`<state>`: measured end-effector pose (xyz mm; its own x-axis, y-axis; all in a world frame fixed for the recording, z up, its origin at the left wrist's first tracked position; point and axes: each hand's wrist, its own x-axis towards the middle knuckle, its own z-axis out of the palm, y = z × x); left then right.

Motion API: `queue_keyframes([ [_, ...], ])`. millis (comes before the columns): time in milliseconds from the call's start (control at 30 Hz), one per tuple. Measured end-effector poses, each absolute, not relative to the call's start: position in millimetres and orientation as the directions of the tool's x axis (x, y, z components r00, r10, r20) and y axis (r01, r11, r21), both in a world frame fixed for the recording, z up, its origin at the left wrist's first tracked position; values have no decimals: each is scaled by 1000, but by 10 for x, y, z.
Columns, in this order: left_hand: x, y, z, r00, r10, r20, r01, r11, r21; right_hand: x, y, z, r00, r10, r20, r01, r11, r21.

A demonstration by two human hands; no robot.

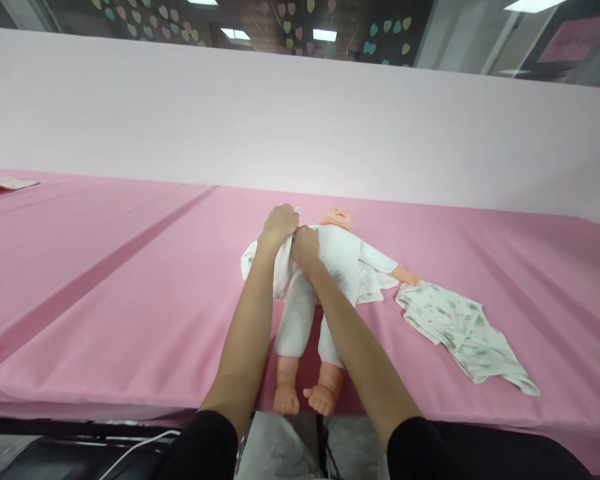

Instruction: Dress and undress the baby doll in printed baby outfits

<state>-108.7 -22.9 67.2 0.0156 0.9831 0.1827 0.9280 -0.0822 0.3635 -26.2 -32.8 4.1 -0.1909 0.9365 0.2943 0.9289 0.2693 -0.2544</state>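
Observation:
A baby doll (339, 253) with a white cloth body lies on its back, its head away from me and its bare feet toward me. Spread beneath its torso is a white printed baby shirt (370, 283), visible on both sides. My left hand (281, 223) is closed on white cloth of the shirt beside the doll's shoulder on the left. Close by, my right hand (305, 247) has its fingers curled at the same bunched cloth, against the doll's chest. The doll's arm on this side is hidden by my hands and the cloth; its other arm stretches out to the right.
White printed baby pants (463, 327) lie flat to the right of the doll. A pink sheet (130, 287) covers the table, with a white wall (300, 127) behind it. Another piece of cloth (5, 183) lies at the far left. A white cable (140, 443) hangs below the front edge.

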Motion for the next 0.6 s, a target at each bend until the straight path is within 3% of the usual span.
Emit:
queue_keyframes([
  [133,-1150,-215,643,32,994,107,926,-70,370,77,-419,115,0,947,321,933,115,-341],
  [267,-1165,-223,625,-18,997,76,935,-10,354,528,-422,154,184,966,184,868,-72,-491],
  [333,-1165,-224,632,-21,996,83,935,-10,354,733,-400,190,241,964,111,848,-153,-508],
  [467,-1169,-209,645,-49,990,132,924,-5,382,1012,-385,266,214,975,-61,851,-217,-479],
  [600,-1126,-183,625,-42,987,157,906,-28,422,1113,-399,227,108,947,-303,757,-276,-592],
])
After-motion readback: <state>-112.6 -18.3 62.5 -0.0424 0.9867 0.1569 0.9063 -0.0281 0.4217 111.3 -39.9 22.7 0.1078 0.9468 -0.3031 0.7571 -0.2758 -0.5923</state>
